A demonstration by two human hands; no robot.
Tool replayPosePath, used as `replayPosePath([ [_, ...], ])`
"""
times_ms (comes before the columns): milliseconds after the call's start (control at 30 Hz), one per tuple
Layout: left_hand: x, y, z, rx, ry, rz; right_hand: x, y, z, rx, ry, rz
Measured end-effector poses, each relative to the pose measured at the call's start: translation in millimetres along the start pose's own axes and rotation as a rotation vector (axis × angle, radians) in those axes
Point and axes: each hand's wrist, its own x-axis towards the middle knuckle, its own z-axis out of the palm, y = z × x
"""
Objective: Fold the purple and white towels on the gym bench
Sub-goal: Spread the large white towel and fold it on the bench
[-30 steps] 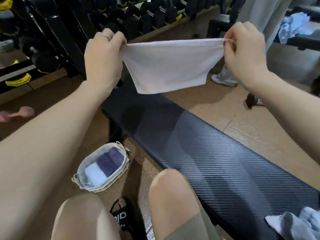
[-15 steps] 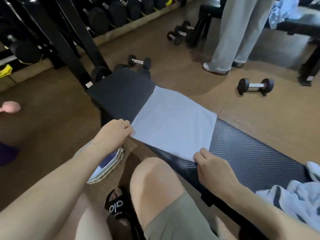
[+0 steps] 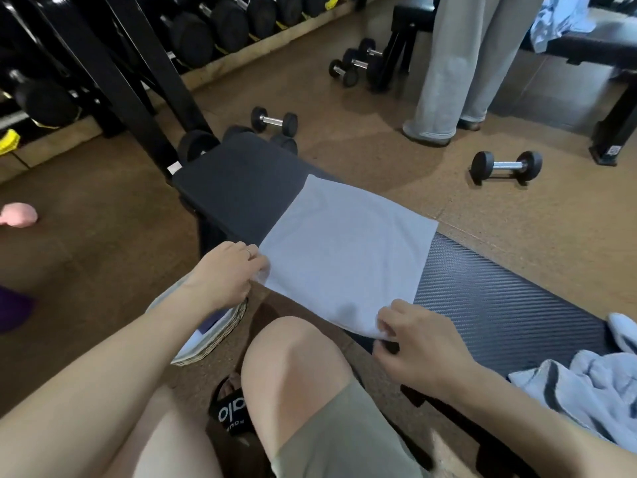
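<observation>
A white towel (image 3: 344,250) lies spread flat across the black gym bench (image 3: 241,188). My left hand (image 3: 225,277) pinches its near left corner at the bench's edge. My right hand (image 3: 417,339) pinches the near right corner, lifting it slightly. A heap of unfolded pale towels (image 3: 593,384) rests on the bench at the right. On the floor by my left knee stands a woven basket (image 3: 213,336), mostly hidden under my left arm, with a folded purple towel and a white one inside.
Dumbbells (image 3: 506,165) (image 3: 274,120) lie on the floor beyond the bench. A person in grey trousers (image 3: 451,67) stands behind, beside another bench (image 3: 586,46) with a towel. A dumbbell rack (image 3: 220,25) runs along the back left. A pink dumbbell (image 3: 19,213) is at left.
The towel, held stretched in the air a second ago, was lowered and spread flat on the bench. Both hands now grip its near corners, the right one lifting its corner.
</observation>
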Motion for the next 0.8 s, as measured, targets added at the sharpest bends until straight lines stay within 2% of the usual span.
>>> replayPosePath([
  [100, 14.2, 12.3, -21.0, -0.286, 0.112, -0.092, 34.7, 3.2, -8.1, 0.072, 0.196, 0.009],
  [167, 37.6, 30.9, -34.8, -0.447, 0.127, -0.061, 72.7, 3.6, -3.5, 0.050, 0.166, 0.020],
  [267, 84.9, 64.2, -39.5, -0.426, 0.015, 0.031, 124.5, 2.9, 20.3, -0.036, 0.003, 0.099],
  [400, 121.0, 71.8, -15.7, -0.443, -0.064, -0.074, 147.4, 29.7, 43.5, -0.058, -0.061, 0.276],
  [533, 120.7, 58.4, -1.2, -0.471, -0.038, -0.078, 139.6, 50.6, 52.2, 0.009, 0.016, 0.392],
  [667, 138.8, 51.5, -4.7, -0.496, 0.007, -0.162, 157.3, 45.0, 58.9, -0.069, 0.224, 0.259],
  [800, 162.1, 30.3, 3.8, -0.515, 0.001, -0.268, 163.0, 51.1, 62.5, -0.055, 0.242, 0.263],
])
